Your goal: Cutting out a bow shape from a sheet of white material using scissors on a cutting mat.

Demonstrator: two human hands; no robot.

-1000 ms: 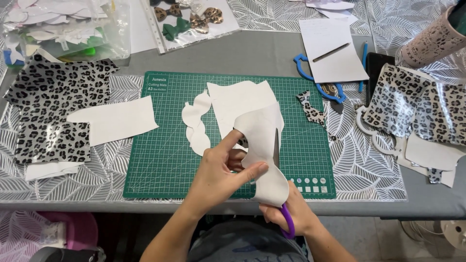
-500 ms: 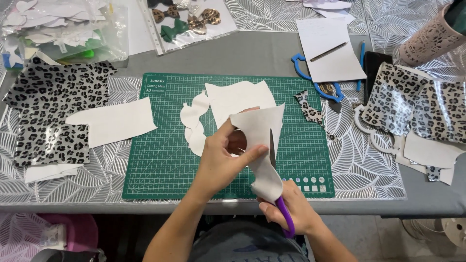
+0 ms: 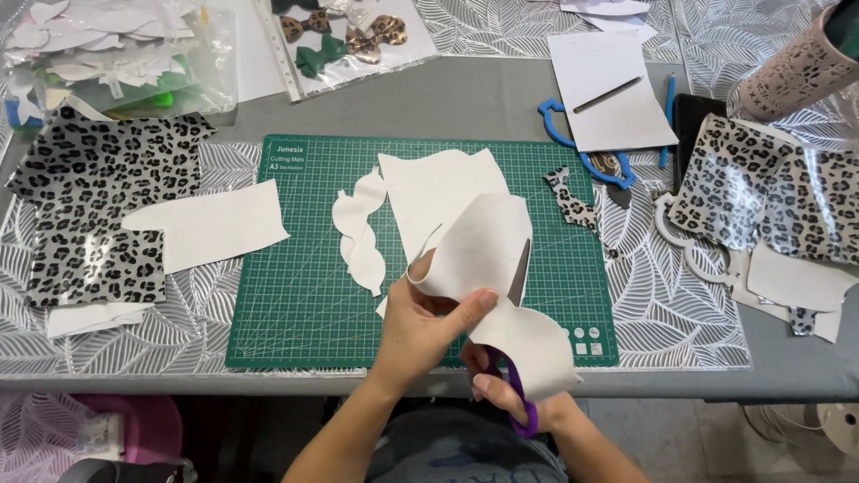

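Note:
My left hand (image 3: 428,317) pinches a white piece of fabric (image 3: 483,259) with a wavy cut edge and holds it above the green cutting mat (image 3: 304,268). My right hand (image 3: 514,394), mostly hidden under the fabric, grips purple-handled scissors (image 3: 519,277) whose blades stick up through the piece. A cut-out white scalloped shape (image 3: 360,234) and a larger white piece (image 3: 440,183) lie on the mat behind my hands.
Leopard-print fabric (image 3: 98,206) and a white sheet (image 3: 206,225) lie at the left. More leopard fabric (image 3: 769,192) sits at the right. Behind the mat lie a paper with a pencil (image 3: 610,89), blue scissors (image 3: 582,148) and a plastic sleeve of bows (image 3: 344,36).
The white piece has turned in my left hand, and the scissor blades have moved further along its edge. Both hands have shifted slightly toward me.

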